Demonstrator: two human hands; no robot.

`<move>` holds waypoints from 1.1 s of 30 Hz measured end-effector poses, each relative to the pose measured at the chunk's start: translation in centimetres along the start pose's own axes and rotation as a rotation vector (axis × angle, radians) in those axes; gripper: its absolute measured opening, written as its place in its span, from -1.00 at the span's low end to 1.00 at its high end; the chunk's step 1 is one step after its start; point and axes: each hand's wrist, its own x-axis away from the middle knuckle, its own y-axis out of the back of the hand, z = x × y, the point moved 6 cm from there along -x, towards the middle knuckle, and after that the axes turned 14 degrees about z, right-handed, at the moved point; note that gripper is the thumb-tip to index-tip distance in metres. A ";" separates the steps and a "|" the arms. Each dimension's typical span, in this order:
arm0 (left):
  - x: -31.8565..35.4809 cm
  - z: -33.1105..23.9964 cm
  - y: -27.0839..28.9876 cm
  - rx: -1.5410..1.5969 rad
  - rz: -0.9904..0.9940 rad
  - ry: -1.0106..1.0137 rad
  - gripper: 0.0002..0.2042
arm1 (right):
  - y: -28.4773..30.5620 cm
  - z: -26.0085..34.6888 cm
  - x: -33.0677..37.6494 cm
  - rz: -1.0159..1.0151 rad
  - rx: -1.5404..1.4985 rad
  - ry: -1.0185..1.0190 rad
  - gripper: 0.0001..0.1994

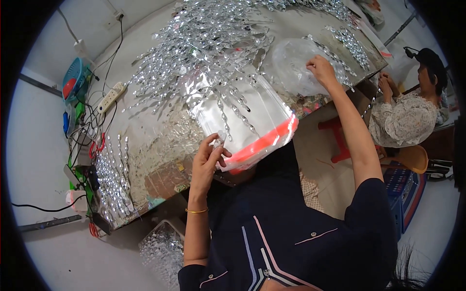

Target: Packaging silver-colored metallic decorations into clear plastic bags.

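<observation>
Worn worktable [310, 20], hands at seven and two o'clock of a stack of clear bags [273, 104]

Left hand [208, 157], at seven, seems to pinch a silver piece [221, 137]; bags likely light, limp, slippery, best taken by the red-banded edge; right hand [321, 72], at two, curls over a crumpled clear bag [289, 65], grip impossible to tell; beyond, at eleven, heaped silver strips [213, 48] look light, tangle-prone, best lifted by one end
</observation>
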 end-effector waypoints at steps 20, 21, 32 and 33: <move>-0.9 1.1 3.1 0.201 -0.263 -0.010 -0.69 | 0.9 27.6 6.8 0.302 -1.137 0.309 -0.89; -0.9 1.2 3.1 0.202 -0.272 -0.008 -0.69 | -0.1 29.2 7.1 0.217 -1.060 0.378 -0.87; 0.1 1.1 3.3 0.256 -0.327 -0.074 -0.65 | 0.2 33.4 9.6 0.028 -0.635 0.396 -0.92; 0.1 1.2 3.3 0.250 -0.306 -0.087 -0.63 | 0.4 33.5 9.7 0.031 -0.634 0.398 -0.92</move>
